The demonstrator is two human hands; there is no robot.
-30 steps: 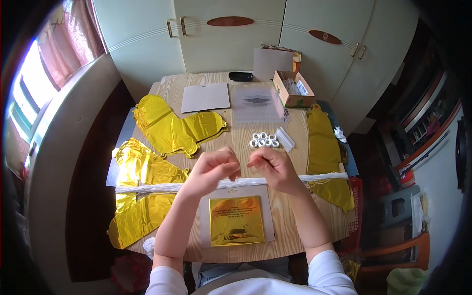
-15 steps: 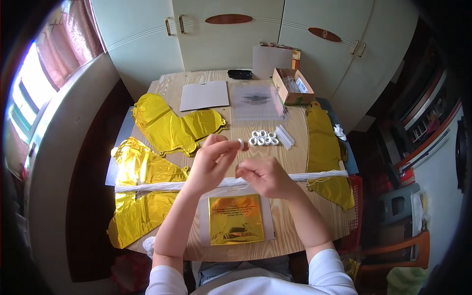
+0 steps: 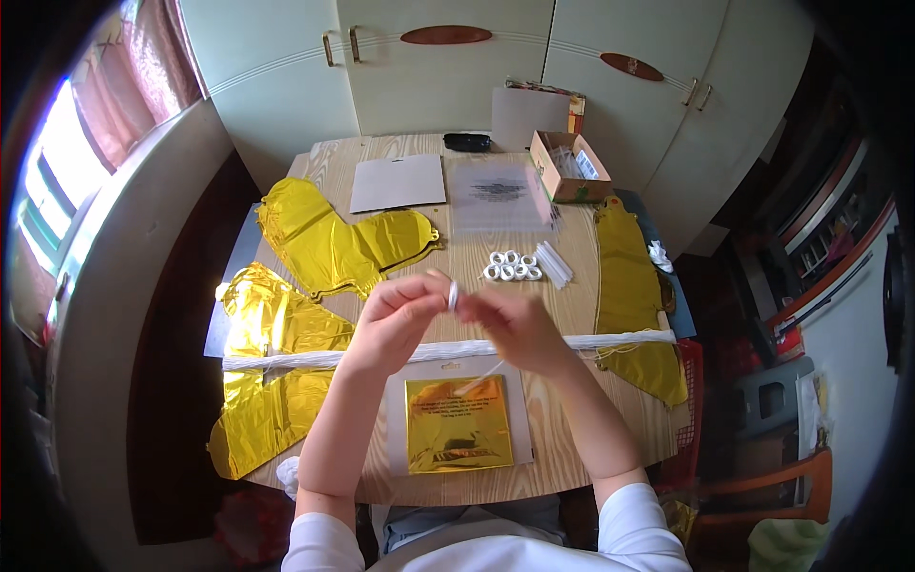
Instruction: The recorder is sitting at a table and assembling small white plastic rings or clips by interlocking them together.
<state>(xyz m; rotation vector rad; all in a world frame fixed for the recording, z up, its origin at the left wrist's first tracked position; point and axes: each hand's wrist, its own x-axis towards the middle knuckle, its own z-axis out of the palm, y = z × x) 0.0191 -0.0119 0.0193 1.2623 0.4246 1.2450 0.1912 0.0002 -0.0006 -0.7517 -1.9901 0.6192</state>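
Note:
Above the middle of the table my left hand (image 3: 396,319) is closed, with a small white ring of ribbon (image 3: 453,296) at its fingertips. My right hand (image 3: 522,336) meets it there, fingers bent and pinched, partly smeared by motion. From under the right hand a loose white ribbon end (image 3: 481,377) hangs down. Beneath both hands a long bundle of white ribbon strands (image 3: 620,340) lies across the table. Nearer to me, a flat gold foil packet (image 3: 458,434) rests on a pale card (image 3: 396,429).
Past my hands lie several white ribbon coils (image 3: 512,266) and clear plastic tubes (image 3: 553,265). Gold foil balloons (image 3: 353,238) cover the left side, another gold foil piece (image 3: 629,296) the right. Farther back are a grey card (image 3: 397,184), clear bags (image 3: 500,200) and a cardboard box (image 3: 572,189).
My right hand has come up to the white ring at my left fingertips. The left hand has shifted slightly down and left. A loose ribbon end now hangs over the gold packet.

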